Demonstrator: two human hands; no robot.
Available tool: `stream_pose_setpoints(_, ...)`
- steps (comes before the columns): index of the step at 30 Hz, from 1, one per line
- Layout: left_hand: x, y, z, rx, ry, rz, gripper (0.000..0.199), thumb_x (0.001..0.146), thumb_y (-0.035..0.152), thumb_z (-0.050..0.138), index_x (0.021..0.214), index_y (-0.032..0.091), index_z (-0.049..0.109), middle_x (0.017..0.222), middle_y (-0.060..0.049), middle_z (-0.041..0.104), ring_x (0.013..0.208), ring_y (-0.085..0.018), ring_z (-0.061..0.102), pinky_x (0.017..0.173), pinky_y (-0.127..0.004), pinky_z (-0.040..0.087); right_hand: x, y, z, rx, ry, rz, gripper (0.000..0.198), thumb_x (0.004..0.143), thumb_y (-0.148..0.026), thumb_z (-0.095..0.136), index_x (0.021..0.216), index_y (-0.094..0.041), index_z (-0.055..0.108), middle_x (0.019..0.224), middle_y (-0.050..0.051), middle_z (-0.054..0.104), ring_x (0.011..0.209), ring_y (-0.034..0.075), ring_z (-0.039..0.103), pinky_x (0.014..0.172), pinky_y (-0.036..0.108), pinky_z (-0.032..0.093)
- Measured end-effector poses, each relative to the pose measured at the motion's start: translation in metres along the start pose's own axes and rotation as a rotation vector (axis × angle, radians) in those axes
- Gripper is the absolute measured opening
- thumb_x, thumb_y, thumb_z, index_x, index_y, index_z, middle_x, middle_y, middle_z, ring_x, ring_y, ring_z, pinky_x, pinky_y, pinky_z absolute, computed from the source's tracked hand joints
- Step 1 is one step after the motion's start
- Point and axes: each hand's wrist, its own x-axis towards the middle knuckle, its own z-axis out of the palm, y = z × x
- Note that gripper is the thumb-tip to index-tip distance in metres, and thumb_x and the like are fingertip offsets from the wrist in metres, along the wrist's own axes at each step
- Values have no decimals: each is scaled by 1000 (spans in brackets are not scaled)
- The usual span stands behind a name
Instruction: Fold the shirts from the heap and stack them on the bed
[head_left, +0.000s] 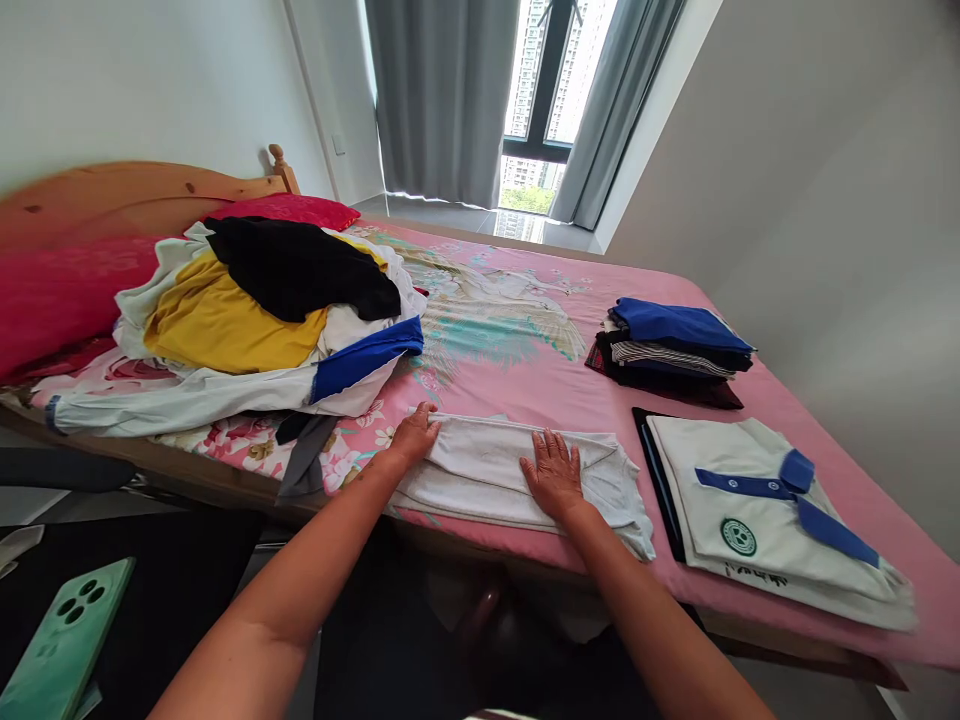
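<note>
A light grey garment [487, 455], folded into a long strip, lies along the near edge of the bed. My left hand [416, 437] is at its left end, fingers closed on the far corner of the cloth. Flat on the right part of the garment rests my right hand [553, 475], its fingers spread and pressing the fabric. Whether it is a shirt or another kind of clothing, I cannot tell. To the right lies a folded white polo shirt [705, 515] with a blue collar and a green round badge, on top of darker cloth.
A loose heap holds a yellow garment [225, 320], a black garment [300, 265] and a white-and-blue sleeve [367, 360]. Folded clothes [671, 345] stand stacked at the right. The pink bedsheet [517, 385] shows between them. A green phone [71, 630] lies at lower left.
</note>
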Motion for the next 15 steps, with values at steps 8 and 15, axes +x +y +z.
stream_pose_setpoints(8, 1, -17, 5, -47, 122, 115, 32, 82, 29, 56, 113, 21, 58, 108, -8, 66, 99, -22, 62, 85, -32, 47, -3, -17, -20, 6, -131, -12, 61, 94, -52, 24, 148, -23, 21, 155, 7, 13, 142, 25, 5, 110, 57, -1)
stream_pose_setpoints(15, -9, -69, -2, -59, 231, 89, 28, 85, 27, 44, 102, 17, 64, 106, -9, 64, 105, -22, 57, 98, -36, 43, -7, -49, -54, 76, -73, -148, 55, 96, -42, 27, 144, -16, 30, 152, 11, 23, 142, 24, 11, 111, 55, 1)
